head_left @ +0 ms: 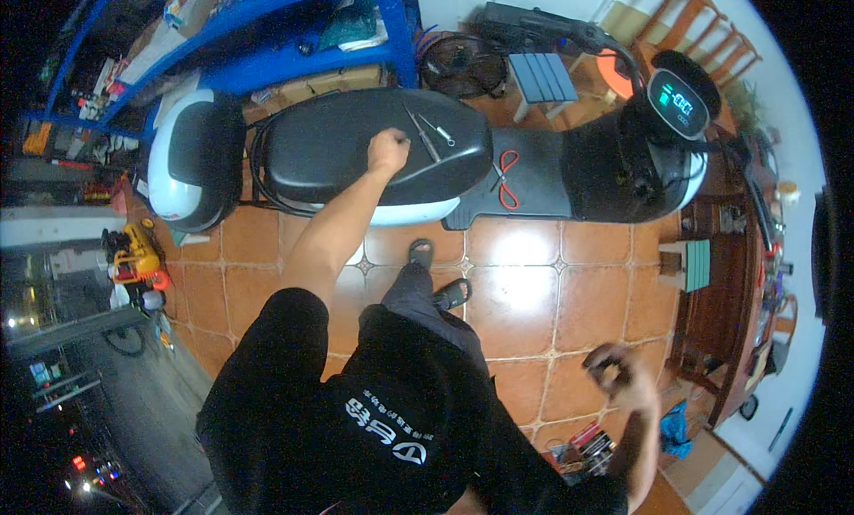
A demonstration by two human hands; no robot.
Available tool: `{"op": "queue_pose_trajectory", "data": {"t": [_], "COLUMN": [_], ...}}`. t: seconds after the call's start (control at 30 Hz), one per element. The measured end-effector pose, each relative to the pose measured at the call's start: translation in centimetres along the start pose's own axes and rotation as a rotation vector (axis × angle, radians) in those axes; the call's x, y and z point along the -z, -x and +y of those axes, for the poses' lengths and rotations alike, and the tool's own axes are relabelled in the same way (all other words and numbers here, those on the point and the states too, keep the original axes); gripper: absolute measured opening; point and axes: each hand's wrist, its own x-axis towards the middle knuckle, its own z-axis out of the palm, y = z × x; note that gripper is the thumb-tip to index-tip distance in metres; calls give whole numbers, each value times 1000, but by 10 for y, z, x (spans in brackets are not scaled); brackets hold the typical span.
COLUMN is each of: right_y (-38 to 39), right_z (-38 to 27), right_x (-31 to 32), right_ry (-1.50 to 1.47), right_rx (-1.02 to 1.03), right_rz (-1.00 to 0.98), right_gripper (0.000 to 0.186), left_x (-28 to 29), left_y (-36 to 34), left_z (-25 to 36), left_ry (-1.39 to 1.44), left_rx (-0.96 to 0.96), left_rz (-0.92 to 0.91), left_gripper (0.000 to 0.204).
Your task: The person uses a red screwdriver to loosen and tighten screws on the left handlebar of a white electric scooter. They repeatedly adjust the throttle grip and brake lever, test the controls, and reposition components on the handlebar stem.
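Note:
My left hand (389,150) rests, fingers curled, on the black seat (311,146) of an electric scooter; anything inside it is hidden. Just right of it on the seat lie a long thin metal tool (424,137) and a shorter slim tool (438,131) with a ringed end. A pair of scissors (508,181) with red loop handles sits on the scooter's footboard (543,173). Out at the lower right, away from the scooter, my right hand (633,389) is raised above the floor. Its fingers bend into a dark, blurred loop, and I cannot make out what they hold.
A white-and-black rear box (182,159) is at the scooter's left end, a lit display (678,104) at its right. Behind stand blue shelving (405,35), a fan (463,66) and a small stool (543,77). Boxes (592,444) and a blue bag (676,430) lie lower right.

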Motion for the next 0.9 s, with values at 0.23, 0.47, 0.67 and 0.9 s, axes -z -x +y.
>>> {"op": "queue_pose_trajectory", "data": {"t": [0.23,0.47,0.67,0.9], "right_y": [24,-40,-78,-103], "right_z": [80,68,60,82], "right_x": [-36,-40,-17,45], "right_ry": [-328,-651,-664,-512], "right_rx": [-349,-280,-290,-131], "right_rz": [196,450,445,506], "right_gripper": [11,8,5,5], "left_x": [-46,-45,-37,-18], "left_y": [-41,-34,-20,11], "left_z": [-18,-15,-2,42], "left_ry": [-159,-104,-106,-46], "left_rx": [38,-10,-54,0], "left_rz": [68,38,95,248], "left_gripper": [21,19,22,28]}}
